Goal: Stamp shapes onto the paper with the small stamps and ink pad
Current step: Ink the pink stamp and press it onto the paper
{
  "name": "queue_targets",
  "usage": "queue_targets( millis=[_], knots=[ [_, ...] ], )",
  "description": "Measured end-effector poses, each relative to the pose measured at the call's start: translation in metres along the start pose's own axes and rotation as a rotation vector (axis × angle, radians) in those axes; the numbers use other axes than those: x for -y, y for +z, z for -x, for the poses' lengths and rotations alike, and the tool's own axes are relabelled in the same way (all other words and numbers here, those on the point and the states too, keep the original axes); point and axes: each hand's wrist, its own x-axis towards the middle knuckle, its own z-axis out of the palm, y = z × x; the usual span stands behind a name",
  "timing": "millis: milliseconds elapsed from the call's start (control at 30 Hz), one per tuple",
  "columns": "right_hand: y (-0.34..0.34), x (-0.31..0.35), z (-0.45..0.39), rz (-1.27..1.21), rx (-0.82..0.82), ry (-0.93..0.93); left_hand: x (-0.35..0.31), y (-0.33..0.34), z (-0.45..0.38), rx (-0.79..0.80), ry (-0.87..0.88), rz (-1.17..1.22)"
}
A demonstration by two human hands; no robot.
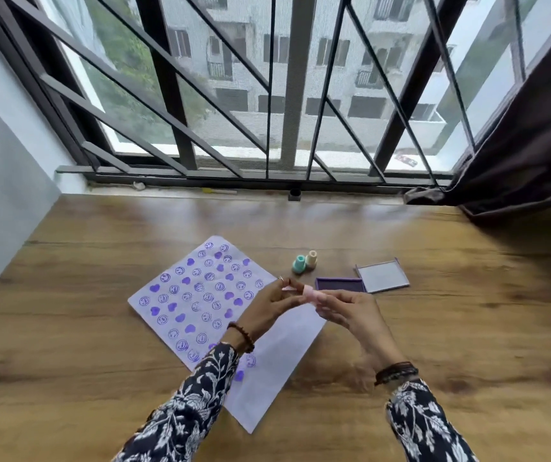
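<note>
A white paper [277,365] lies tilted on the wooden table, its far half covered with purple smiley and heart prints. Above its right edge my right hand [350,315] pinches a small pink stamp [314,294]. My left hand [267,308] meets it at the stamp's other end, fingertips on a small pink piece [288,288]. The purple ink pad [340,284] sits open just beyond my hands, its lid [381,275] folded back to the right. A teal stamp [299,264] and a cream stamp [311,260] stand upright beyond the pad.
The wooden table [84,328] runs to a window sill with a barred window [287,95]. A dark curtain [534,161] hangs at the right and drapes onto the table's far right corner. A pale wall [0,195] borders the left side.
</note>
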Motion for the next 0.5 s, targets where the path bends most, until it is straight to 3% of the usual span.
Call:
queue_targets(
  millis=[133,267,333,500],
  knots=[
    [-0.005,0.01,-0.021,0.0,-0.048,-0.003,0.001,0.01,-0.017,-0.103,0.054,-0.084],
    [-0.011,0.021,-0.056,0.516,-0.318,-0.203,0.013,0.022,-0.028,-0.213,0.102,-0.292],
    [-0.012,0.022,-0.074,0.679,-0.364,-0.269,0.019,0.023,-0.032,-0.197,0.123,-0.366],
    [-0.008,0.015,-0.105,0.785,-0.362,-0.322,0.025,0.023,-0.05,-0.042,0.09,-0.51]
  ],
)
